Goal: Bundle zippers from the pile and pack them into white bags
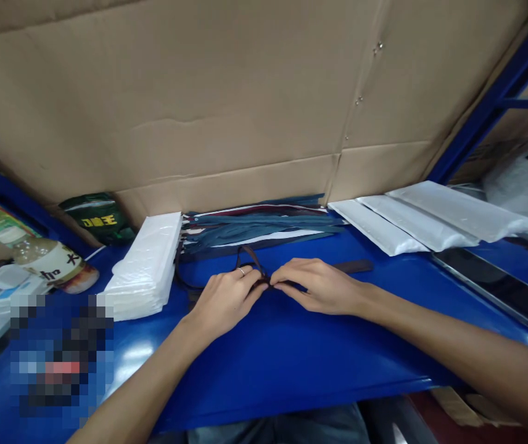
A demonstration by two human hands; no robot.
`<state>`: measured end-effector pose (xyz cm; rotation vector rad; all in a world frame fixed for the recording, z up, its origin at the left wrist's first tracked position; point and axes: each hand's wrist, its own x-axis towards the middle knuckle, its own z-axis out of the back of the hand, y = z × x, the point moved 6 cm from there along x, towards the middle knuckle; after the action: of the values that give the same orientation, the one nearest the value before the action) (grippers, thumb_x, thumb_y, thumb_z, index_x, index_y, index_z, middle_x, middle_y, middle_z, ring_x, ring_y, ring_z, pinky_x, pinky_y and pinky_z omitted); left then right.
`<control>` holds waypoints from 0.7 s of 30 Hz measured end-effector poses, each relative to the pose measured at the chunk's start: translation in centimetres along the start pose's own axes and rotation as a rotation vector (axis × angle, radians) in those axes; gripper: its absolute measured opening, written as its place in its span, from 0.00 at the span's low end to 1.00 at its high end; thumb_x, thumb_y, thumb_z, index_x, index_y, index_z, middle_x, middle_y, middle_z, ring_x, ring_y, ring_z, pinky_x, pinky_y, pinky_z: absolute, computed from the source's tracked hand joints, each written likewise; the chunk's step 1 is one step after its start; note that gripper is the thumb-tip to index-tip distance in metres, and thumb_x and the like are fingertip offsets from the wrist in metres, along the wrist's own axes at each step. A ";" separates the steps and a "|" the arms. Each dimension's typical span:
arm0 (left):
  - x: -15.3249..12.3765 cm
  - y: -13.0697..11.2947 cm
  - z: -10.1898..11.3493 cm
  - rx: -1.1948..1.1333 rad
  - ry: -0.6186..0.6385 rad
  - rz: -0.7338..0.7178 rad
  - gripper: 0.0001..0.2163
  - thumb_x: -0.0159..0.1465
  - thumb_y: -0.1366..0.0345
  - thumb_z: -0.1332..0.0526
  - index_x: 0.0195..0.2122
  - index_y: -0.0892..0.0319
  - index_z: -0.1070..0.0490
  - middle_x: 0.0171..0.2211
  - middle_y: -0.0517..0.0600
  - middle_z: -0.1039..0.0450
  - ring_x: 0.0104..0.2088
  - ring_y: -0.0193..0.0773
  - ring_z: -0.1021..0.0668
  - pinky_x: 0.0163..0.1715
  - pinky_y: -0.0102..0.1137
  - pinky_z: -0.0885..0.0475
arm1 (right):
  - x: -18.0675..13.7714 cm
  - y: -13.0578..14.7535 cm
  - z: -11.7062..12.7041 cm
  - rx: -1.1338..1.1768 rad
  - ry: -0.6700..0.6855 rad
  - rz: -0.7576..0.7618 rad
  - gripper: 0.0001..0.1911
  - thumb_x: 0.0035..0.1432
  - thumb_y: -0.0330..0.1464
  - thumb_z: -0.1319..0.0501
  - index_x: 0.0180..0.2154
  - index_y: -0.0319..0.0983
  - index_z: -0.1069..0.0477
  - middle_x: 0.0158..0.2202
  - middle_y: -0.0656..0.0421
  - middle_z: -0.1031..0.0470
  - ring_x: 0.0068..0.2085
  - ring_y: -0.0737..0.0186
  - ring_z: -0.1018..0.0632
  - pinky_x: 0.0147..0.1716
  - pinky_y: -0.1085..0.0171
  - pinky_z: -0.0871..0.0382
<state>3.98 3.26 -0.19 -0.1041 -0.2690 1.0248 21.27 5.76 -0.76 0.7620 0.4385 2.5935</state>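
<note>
Pinching a thin dark-brown strap [271,280] between the fingertips of both hands, I hold it just above the blue tabletop [268,351], straight in front of me. My left hand [224,300] is closed on it with thumb and forefinger, a ring on one finger, and from that grip the strap curls back into a small loop [248,258] toward the wall. My right hand [319,285] is closed on it the same way, fingertips almost touching the left ones. From there the strap's long axis runs rightward and flat along the tabletop, its free end [355,266] lying past my right hand, so the right hand is nearer to the loose length and the left is nearer to the loop.

Just behind the hands lies a flat bundle of dark teal, maroon and white straps [264,223], lengthwise along the brown cardboard wall [245,98]. To its left is a stack of clear plastic bags [146,268]; to the right, three white padded pouches [430,216] fan out, with a dark tablet [499,287] near them. A labelled plastic bottle [51,262] lies far left.
</note>
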 end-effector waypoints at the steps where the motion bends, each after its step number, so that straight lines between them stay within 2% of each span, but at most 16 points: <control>1: 0.0 -0.1 0.1 -0.010 -0.009 -0.006 0.11 0.78 0.58 0.45 0.48 0.54 0.24 0.46 0.50 0.19 0.43 0.43 0.17 0.39 0.33 0.27 | 0.0 0.0 0.0 0.000 -0.002 0.000 0.10 0.74 0.32 0.42 0.51 0.44 0.25 0.48 0.57 0.16 0.47 0.56 0.17 0.51 0.57 0.25; 4: -0.1 -0.2 0.3 -0.038 -0.023 -0.007 0.12 0.76 0.55 0.43 0.47 0.54 0.24 0.39 0.49 0.19 0.38 0.41 0.18 0.36 0.32 0.29 | 0.1 0.0 0.0 -0.004 -0.008 0.002 0.10 0.74 0.30 0.42 0.51 0.43 0.24 0.47 0.57 0.16 0.47 0.56 0.17 0.51 0.57 0.25; 9: 0.1 -0.3 0.3 -0.022 -0.018 -0.033 0.12 0.78 0.58 0.45 0.46 0.52 0.22 0.43 0.47 0.17 0.40 0.39 0.17 0.39 0.32 0.30 | 0.1 0.0 0.2 -0.054 0.005 -0.009 0.10 0.74 0.30 0.42 0.52 0.43 0.25 0.47 0.57 0.16 0.46 0.56 0.17 0.51 0.58 0.26; 14: 0.2 -0.2 0.2 -0.046 -0.024 -0.029 0.12 0.76 0.53 0.41 0.44 0.53 0.23 0.37 0.46 0.19 0.37 0.39 0.18 0.37 0.32 0.30 | 0.1 0.2 0.3 -0.085 0.018 -0.002 0.10 0.74 0.33 0.43 0.52 0.43 0.25 0.45 0.55 0.16 0.44 0.56 0.17 0.48 0.59 0.26; 18: 0.1 -0.2 -0.1 -0.027 -0.013 -0.084 0.12 0.78 0.60 0.47 0.46 0.54 0.24 0.43 0.49 0.19 0.41 0.40 0.17 0.40 0.32 0.29 | -0.1 0.3 0.3 -0.081 0.043 -0.029 0.11 0.74 0.34 0.42 0.54 0.44 0.26 0.42 0.56 0.16 0.41 0.56 0.17 0.43 0.61 0.26; 21: 0.2 -0.4 0.0 0.069 -0.022 -0.088 0.10 0.77 0.62 0.47 0.46 0.54 0.25 0.40 0.49 0.20 0.38 0.41 0.18 0.37 0.33 0.30 | -0.1 0.5 0.5 -0.067 0.024 -0.066 0.11 0.74 0.34 0.42 0.54 0.45 0.27 0.41 0.57 0.16 0.40 0.56 0.17 0.40 0.62 0.28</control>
<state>4.38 3.19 -0.06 -0.0187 -0.2556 0.9474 21.48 5.37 -0.14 0.6838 0.3757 2.5446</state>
